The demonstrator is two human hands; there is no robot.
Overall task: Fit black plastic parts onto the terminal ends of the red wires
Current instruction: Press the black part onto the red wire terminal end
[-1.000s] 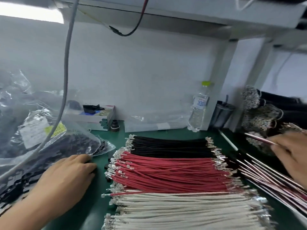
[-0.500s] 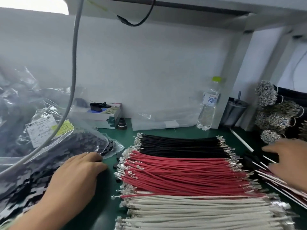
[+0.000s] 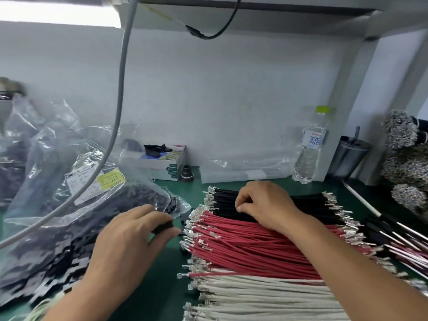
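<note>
A row of red wires point(image 3: 250, 242) with metal terminal ends point(image 3: 192, 237) lies on the green bench, between black wires point(image 3: 224, 200) behind and white wires point(image 3: 254, 295) in front. My left hand point(image 3: 129, 246) pinches a black plastic part point(image 3: 165, 224) between thumb and fingers, just left of the terminals. My right hand point(image 3: 261, 205) rests on the wire row where black meets red, fingers curled down into the wires. Whether it grips a wire is hidden. A clear bag of black plastic parts point(image 3: 76, 228) lies at the left.
A grey cable point(image 3: 120, 93) hangs across the left. A small box point(image 3: 164, 163), a water bottle point(image 3: 310, 147) and a dark cup point(image 3: 349, 156) stand along the back wall. Finished wires point(image 3: 398, 237) and bundled terminals point(image 3: 403, 163) lie at the right.
My right hand has moved left from the finished wires at the right onto the black and red wire row. My left hand has drawn back from the bag with a black part.
</note>
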